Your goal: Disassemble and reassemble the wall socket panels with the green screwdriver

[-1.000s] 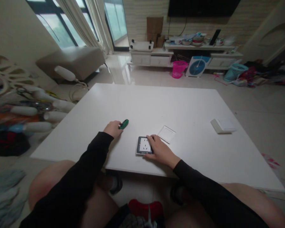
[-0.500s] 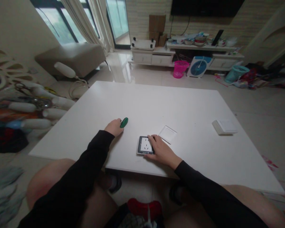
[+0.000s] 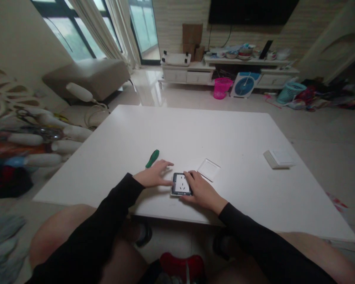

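Note:
A wall socket [image 3: 182,184] with a white face and dark surround lies on the white table [image 3: 177,130] near its front edge. My right hand [image 3: 203,192] grips its right side, thumb at the near edge and fingers over the far one. My left hand [image 3: 155,174] is at the socket's left, fingers spread, with the thumb by its left edge; whether it touches I cannot tell. Behind the left hand rests a green-handled tool [image 3: 152,158], its far end hidden by the hand. A whitish square frame [image 3: 208,169] lies just beyond my right hand.
Toward the table's right edge sits a white block-like stack [image 3: 279,159]. Beyond the table are a pink basket [image 3: 222,87], a blue fan [image 3: 244,85] and a low cabinet [image 3: 174,75]. White rounded objects [image 3: 44,160] crowd the left side.
My left hand has let go of the green-handled tool, leaving it on the table, and has moved right to the socket with its fingers spread. My right hand stays on the socket.

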